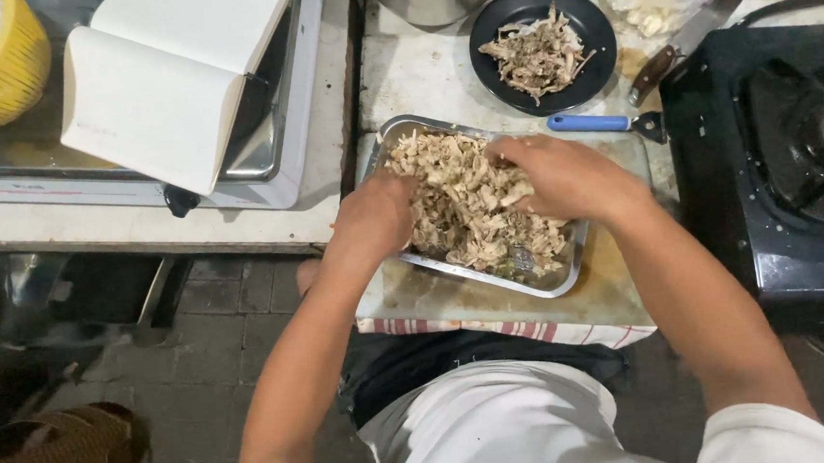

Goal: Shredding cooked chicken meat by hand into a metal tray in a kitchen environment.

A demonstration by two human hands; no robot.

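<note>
Both hands in a steel tray point(570, 283) of shredded meat point(468, 208) on a board at the table's front edge: left hand point(372, 215) at the tray's left side, fingers curled down into the shreds, grip hidden, cannot tell; right hand point(563, 174) over the heap's upper right, fingers bent and closed on a clump of meat. Behind the tray, a black plate point(591, 26) of darker shreds, a blue-handled peeler point(603, 123) just beside, a black stove point(774, 158) to the right.

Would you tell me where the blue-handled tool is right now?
The blue-handled tool lies on the counter, between the black plate and the metal tray, beside the right hand.
</note>
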